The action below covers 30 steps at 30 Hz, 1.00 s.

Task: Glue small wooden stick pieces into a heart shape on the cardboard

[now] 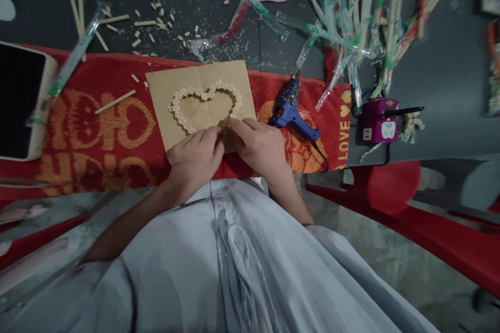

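Note:
A heart outline built of short wooden stick pieces (179, 110) stands on a creased sheet of brown cardboard (160, 114). My left hand (197, 151) rests at the lower edge of the sheet, its fingers bent together over the heart's bottom point. Against it, my right hand (258, 143) pinches at the same spot with thumb and forefinger. The fingertips of both hands meet there and cover the heart's lower tip. Whatever lies between them is too small or hidden to name. A blue hot glue gun (292, 114) lies just right of my right hand.
Under the cardboard is a red patterned towel (89, 151). A phone or tablet (23, 99) lies at left. Cut stick bits (156, 23) litter the dark table; wrapped chopsticks (363, 21) pile up at the back right. A purple power adapter (378, 120) stands right, near a red chair (394, 187).

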{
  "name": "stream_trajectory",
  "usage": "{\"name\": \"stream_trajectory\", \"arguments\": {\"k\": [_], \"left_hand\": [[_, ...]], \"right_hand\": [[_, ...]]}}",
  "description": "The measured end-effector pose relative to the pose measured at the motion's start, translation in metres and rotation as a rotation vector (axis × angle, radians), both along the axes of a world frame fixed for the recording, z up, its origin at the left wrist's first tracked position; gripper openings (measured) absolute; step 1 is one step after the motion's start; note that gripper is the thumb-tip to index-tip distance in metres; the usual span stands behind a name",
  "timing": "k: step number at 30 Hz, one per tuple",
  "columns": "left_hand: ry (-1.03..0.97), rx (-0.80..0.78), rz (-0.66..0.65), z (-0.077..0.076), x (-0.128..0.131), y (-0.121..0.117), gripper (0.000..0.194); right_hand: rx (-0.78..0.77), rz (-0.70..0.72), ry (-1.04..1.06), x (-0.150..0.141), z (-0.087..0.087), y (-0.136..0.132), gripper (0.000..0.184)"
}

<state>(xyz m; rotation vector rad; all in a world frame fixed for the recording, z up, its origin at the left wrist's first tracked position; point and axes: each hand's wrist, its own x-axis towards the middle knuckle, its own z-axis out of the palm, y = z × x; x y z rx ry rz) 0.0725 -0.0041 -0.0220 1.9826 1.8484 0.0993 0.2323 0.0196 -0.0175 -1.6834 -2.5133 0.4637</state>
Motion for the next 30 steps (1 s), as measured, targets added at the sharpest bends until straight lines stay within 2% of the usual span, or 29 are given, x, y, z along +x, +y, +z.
{"name": "stream_trajectory", "arguments": {"k": [7, 15, 30], "left_hand": [[-0.019, 0.041, -0.034, -0.003, -0.002, -0.001, 0.034], [-0.030, 0.097, -0.019, -0.004, -0.003, -0.003, 0.038], [-0.037, 0.085, -0.026, -0.004, -0.003, -0.004, 0.035]], "right_hand": [[0.040, -0.042, 0.076, 0.006, -0.005, -0.011, 0.037], [-0.039, -0.082, 0.075, 0.001, -0.008, -0.028, 0.029], [-0.051, -0.061, 0.042, -0.003, -0.009, -0.029, 0.034]]}}
